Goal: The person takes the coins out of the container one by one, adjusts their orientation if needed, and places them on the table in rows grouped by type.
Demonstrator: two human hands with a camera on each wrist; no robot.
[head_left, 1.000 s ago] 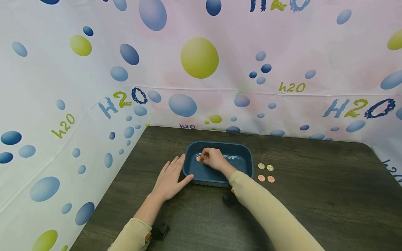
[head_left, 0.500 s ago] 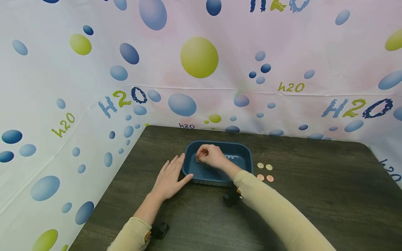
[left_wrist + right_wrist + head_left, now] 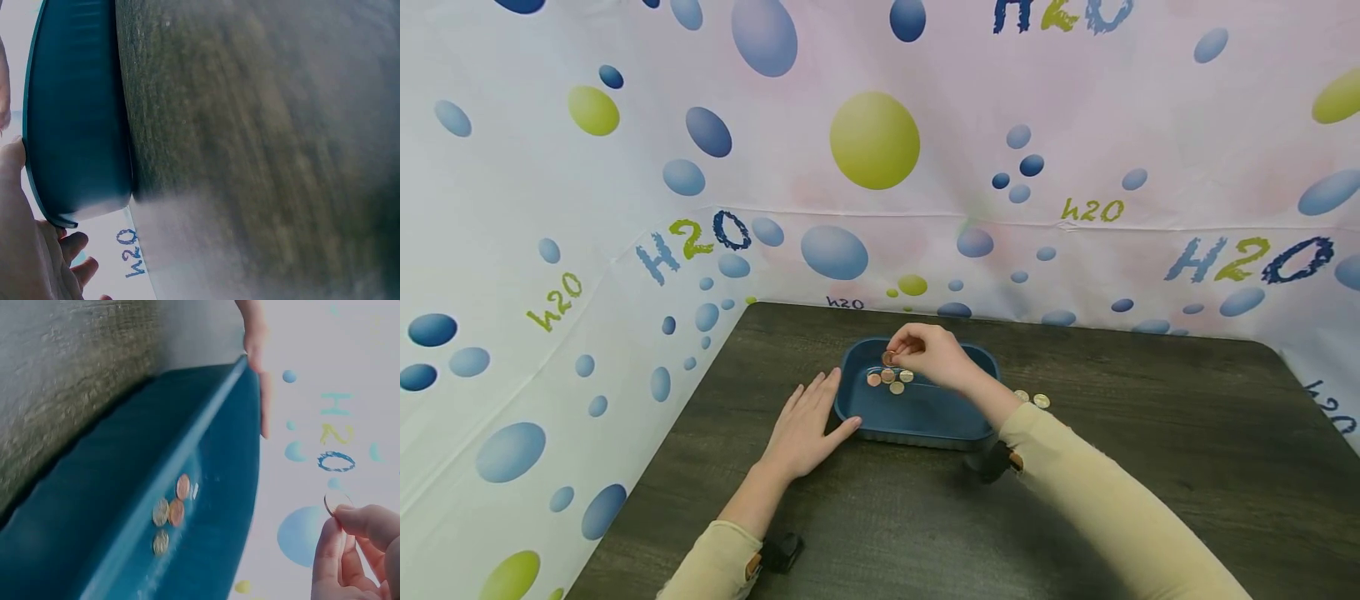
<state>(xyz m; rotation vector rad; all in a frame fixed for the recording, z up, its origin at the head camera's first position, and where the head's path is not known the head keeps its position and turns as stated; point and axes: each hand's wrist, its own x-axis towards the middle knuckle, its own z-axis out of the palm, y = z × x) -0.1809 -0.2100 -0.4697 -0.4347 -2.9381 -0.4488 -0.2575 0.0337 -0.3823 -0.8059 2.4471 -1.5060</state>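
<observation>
A blue rectangular tray [image 3: 917,437] stands on the dark table. My right hand [image 3: 936,354] pinches a copper coin [image 3: 889,358] between thumb and fingertips, raised over the tray's far left part. The right wrist view shows the same pinched coin [image 3: 337,500] above the rim. Inside the tray lie several coins: copper ones [image 3: 874,379] and gold ones [image 3: 897,387], close together near the left end. My left hand [image 3: 801,429] lies with straight fingers at the tray's near left corner, thumb and fingertips at the rim.
On the table right of the tray are two gold coins [image 3: 1041,401], one partly behind the right sleeve [image 3: 1090,483]. A white sheet [image 3: 880,208] with coloured dots and lettering stands behind the table and along its left side.
My right hand was low in the tray with a coin; it has risen up and to the right, pinching a copper coin and uncovering the coins below. My left hand has not moved.
</observation>
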